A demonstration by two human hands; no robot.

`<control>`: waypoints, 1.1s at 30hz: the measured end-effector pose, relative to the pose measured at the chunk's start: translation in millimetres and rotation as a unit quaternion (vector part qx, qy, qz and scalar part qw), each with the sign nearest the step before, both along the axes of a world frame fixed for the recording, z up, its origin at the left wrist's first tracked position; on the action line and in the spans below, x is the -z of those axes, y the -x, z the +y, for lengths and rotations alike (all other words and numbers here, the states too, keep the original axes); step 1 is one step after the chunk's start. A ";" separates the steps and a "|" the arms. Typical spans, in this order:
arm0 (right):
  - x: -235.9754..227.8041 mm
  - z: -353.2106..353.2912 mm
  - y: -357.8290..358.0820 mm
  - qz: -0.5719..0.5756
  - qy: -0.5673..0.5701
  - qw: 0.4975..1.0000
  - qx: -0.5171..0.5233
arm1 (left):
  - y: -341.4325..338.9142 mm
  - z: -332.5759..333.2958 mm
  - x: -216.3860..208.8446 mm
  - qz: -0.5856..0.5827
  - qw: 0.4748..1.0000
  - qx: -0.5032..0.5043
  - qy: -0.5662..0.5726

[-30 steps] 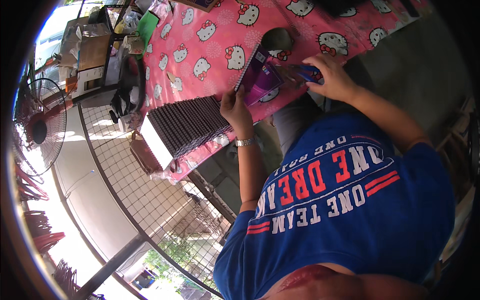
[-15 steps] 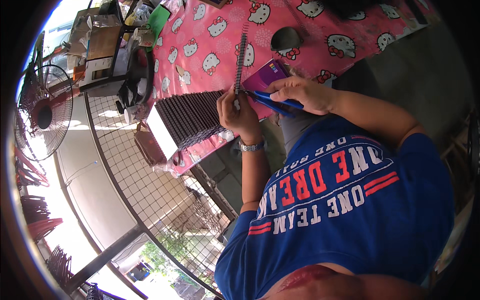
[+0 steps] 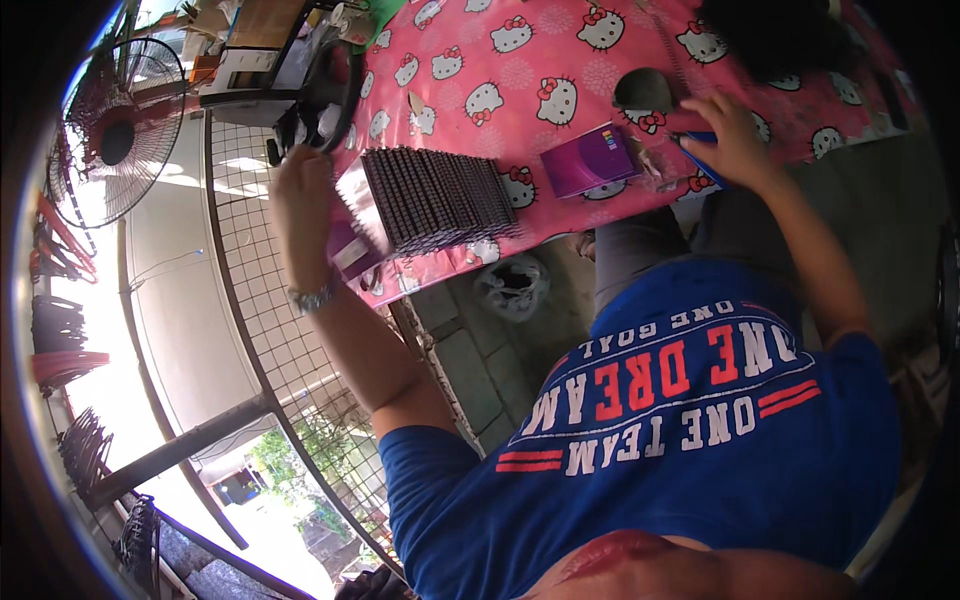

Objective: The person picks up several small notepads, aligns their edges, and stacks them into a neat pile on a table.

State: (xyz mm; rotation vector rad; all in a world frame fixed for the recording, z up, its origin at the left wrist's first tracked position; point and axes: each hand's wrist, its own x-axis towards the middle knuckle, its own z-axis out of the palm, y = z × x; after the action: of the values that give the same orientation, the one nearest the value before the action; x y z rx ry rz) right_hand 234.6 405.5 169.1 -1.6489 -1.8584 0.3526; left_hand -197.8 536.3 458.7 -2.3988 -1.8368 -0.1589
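Note:
My left hand [image 3: 303, 185] is raised past the left end of a stack of dark spiral-bound notebooks [image 3: 440, 200]. Motion smears its fingers, and whether it holds anything cannot be made out. Beside its wrist, a purple cover [image 3: 350, 252] shows at the stack's left end. Over the table's near edge on the right, my right hand [image 3: 735, 140] has blue-handled pliers [image 3: 702, 168] under its thumb and palm, its forefinger stretched out. Between the stack and this hand, a purple notebook [image 3: 590, 162] lies flat. Just beyond the right hand sits a dark round dish [image 3: 643, 90].
The table wears a pink cat-print cover [image 3: 480, 60]. A wire-mesh panel [image 3: 240, 200] and a standing fan [image 3: 118, 140] are on the left. Below the table edge is a clear plastic bag [image 3: 513, 288]. A black object [image 3: 780, 38] lies at the far right.
My hands have parted: the left swung left past the stack, the right moved right with the pliers. The upright coil is gone from between them, and a purple cover now shows left of the stack.

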 end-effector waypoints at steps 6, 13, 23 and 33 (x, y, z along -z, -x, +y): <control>35.6 99.2 -44.3 0.023 -0.098 0.991 0.089 | 23.4 -8.2 44.6 -0.124 0.991 -0.025 0.035; 7.9 126.2 -10.8 -0.087 0.036 0.989 0.118 | 39.9 -60.9 50.0 -0.347 0.916 -0.130 0.152; -16.8 115.2 -17.2 0.156 -0.074 0.975 0.136 | -110.9 -91.1 106.6 -0.199 0.938 0.213 -0.188; -36.8 68.5 6.9 0.318 0.073 0.945 0.001 | -142.9 -90.7 282.5 -0.008 0.944 0.328 0.045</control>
State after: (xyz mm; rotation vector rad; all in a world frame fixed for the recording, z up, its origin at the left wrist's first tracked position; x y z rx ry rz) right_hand 227.7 474.0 205.9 -1.3980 -1.3622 0.9207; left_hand -54.9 445.6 176.1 -2.9822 -0.9914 -0.1497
